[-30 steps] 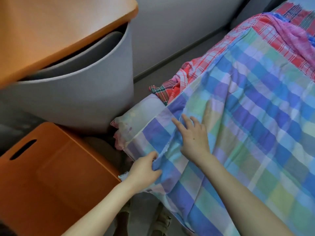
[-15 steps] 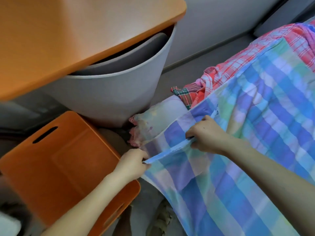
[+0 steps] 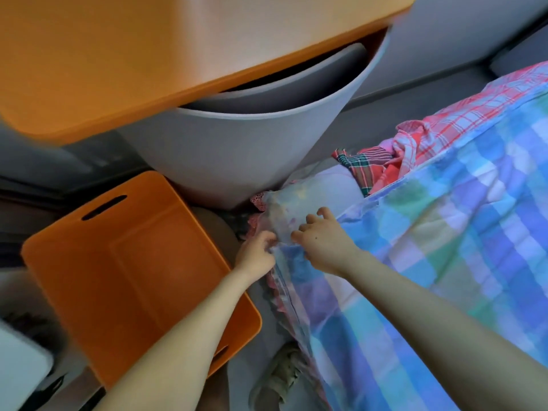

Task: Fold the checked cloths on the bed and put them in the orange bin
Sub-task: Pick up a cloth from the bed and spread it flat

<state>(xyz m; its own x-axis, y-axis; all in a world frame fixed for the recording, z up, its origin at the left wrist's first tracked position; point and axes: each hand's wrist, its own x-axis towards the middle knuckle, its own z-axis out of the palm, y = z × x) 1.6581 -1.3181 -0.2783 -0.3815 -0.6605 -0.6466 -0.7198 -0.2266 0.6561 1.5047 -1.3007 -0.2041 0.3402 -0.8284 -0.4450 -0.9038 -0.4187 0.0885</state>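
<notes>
A large blue checked cloth (image 3: 444, 247), in squares of blue, green, purple and cream, lies spread over the bed (image 3: 314, 191) and fills the right side of the view, its near left edge hanging down over the side of the bed. Two bare hands meet at that cloth's left corner. The left hand (image 3: 257, 256) pinches the hanging edge, fingers curled tight together on the fabric. The right hand (image 3: 321, 241) rests on the corner just beside it, fingers bent and slightly apart; blur hides whether they actually grip the fabric. Two more checked cloths lie crumpled at the far side of the blue one, making three in all: a pink checked cloth (image 3: 450, 123), partly tucked under the blue one, and a smaller red and green tartan cloth (image 3: 363, 166) to its left. One orange bin (image 3: 68, 232) with slot handles stands on the floor to the left of the bed, close to the left forearm. Beyond it stands one large grey tub (image 3: 237, 143), partly under an orange tabletop (image 3: 133, 54) at the far left. One shoe (image 3: 283, 378) lies on the floor near the bed's edge.
</notes>
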